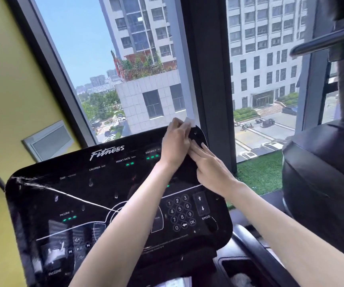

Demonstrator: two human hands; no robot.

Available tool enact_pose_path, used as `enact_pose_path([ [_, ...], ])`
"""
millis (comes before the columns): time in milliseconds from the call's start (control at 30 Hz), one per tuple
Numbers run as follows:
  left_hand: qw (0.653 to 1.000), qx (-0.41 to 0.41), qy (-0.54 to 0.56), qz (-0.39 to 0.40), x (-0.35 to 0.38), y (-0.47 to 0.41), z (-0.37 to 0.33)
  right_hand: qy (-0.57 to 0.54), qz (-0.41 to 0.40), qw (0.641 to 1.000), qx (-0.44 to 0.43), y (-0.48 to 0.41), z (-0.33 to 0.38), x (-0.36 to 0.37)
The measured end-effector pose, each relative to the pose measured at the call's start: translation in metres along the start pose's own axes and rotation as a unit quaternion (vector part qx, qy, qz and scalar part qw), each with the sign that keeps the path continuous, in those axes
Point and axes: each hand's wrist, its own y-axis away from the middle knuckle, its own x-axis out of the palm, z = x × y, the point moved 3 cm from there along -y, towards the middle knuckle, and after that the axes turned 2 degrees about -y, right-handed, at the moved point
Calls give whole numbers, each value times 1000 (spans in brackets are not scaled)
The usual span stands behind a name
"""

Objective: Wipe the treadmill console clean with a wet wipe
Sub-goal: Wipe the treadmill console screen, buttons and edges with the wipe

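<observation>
Because the wet wipe (189, 122) sits bunched under my left hand (175, 141), fingers curled over it, I judge it is scrubbing the console (104, 183) corner there. Just beside, my right hand (209, 168) lies flat, fingers straight, probably steadying the panel. One wipe, one console, two hands.

On the glossy black treadmill console panel (42, 193) I read a white script logo (106, 152), "Fitness", near the top. Below it run TIME, CALORIES, HEART RATE bpm and DISTANCE. The white-printed round-button number keypad (179, 212) shows 0 to 9 and OK. SPEED sits under two arrows, and INCLINE is at the left.
</observation>
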Motion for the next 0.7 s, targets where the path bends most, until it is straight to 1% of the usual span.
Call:
enact_pose_path([
  [33, 1000, 2, -5, 2, -3, -2, 6, -1, -23, 1000, 14, 5, -1, -4],
  [100, 998, -44, -1, -39, -10, -6, 20, 13, -58, 997, 48, 18, -4, -9],
  [133, 995, -75, 9, -66, -11, -7, 23, 17, -63, 996, 65, 24, -5, -10],
  [167, 994, -81, 10, -74, -9, -6, 21, 18, -62, 995, 77, 29, -7, -9],
  [200, 997, -51, -2, -56, -4, -4, 12, 14, -53, 995, 87, 33, -8, -8],
  [233, 1000, 7, -20, -12, 4, -1, 0, 9, -36, 995, 94, 36, -10, -7],
  [300, 987, 126, -46, 87, 16, 5, -15, 12, 1, 996, 88, 37, -12, -6],
  [333, 979, 156, -52, 117, 15, 0, -14, 19, 13, 997, 80, 37, -13, -7],
  [367, 979, 155, -53, 125, 12, -8, -9, 25, 23, 997, 75, 37, -15, -6],
  [400, 986, 125, -50, 102, 7, -18, -1, 29, 32, 996, 72, 37, -17, -5],
  [467, 998, 36, -26, 32, -1, -29, 12, 38, 48, 996, 67, 37, -19, -4],
  [500, 999, 32, -24, 30, 0, -26, 11, 45, 53, 995, 65, 37, -20, -3],
  [533, 995, 71, -36, 56, 5, -20, 3, 51, 55, 995, 64, 37, -20, -1],
  [600, 971, 183, -47, 144, 18, 4, -12, 56, 51, 995, 59, 37, -21, 0],
  [633, 962, 213, -49, 165, 18, 6, -14, 58, 49, 995, 57, 37, -21, 0],
  [667, 962, 212, -52, 162, 15, -1, -11, 58, 49, 995, 57, 37, -21, 0],
  [700, 972, 179, -52, 140, 12, -12, -4, 57, 51, 995, 58, 37, -21, 0],
])
